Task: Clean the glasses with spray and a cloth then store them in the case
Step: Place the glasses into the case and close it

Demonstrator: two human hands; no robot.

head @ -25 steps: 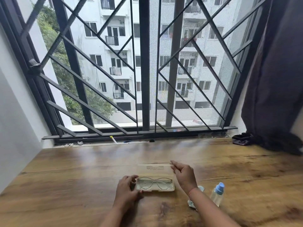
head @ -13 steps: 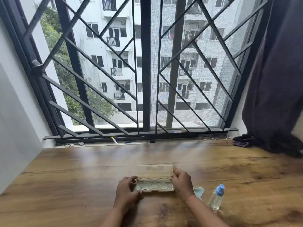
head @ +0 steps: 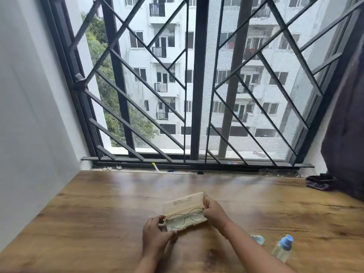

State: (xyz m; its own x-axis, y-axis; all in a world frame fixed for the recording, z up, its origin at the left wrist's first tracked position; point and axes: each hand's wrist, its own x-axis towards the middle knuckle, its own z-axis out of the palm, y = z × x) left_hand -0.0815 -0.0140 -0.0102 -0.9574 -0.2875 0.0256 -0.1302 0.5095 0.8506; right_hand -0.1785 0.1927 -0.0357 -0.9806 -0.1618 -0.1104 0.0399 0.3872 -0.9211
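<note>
While the open, tilted case (head: pixel 184 202) is being gripped by left hand (head: pixel 157 231) and right hand (head: pixel 215 213), the glasses (head: pixel 178 221) could be tipped out.

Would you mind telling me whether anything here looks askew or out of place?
Only the open case, glasses inside, is tilted, gripped by the left hand and right hand. The spray bottle stands upright; nothing looks spilled.

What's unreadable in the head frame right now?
Head view only:
print on the case lid: blurred, too small.
the cloth: mostly hidden behind the right forearm.
case ends: covered by the left hand and right hand.
the glasses, lens cleanliness: too small to judge.
</note>
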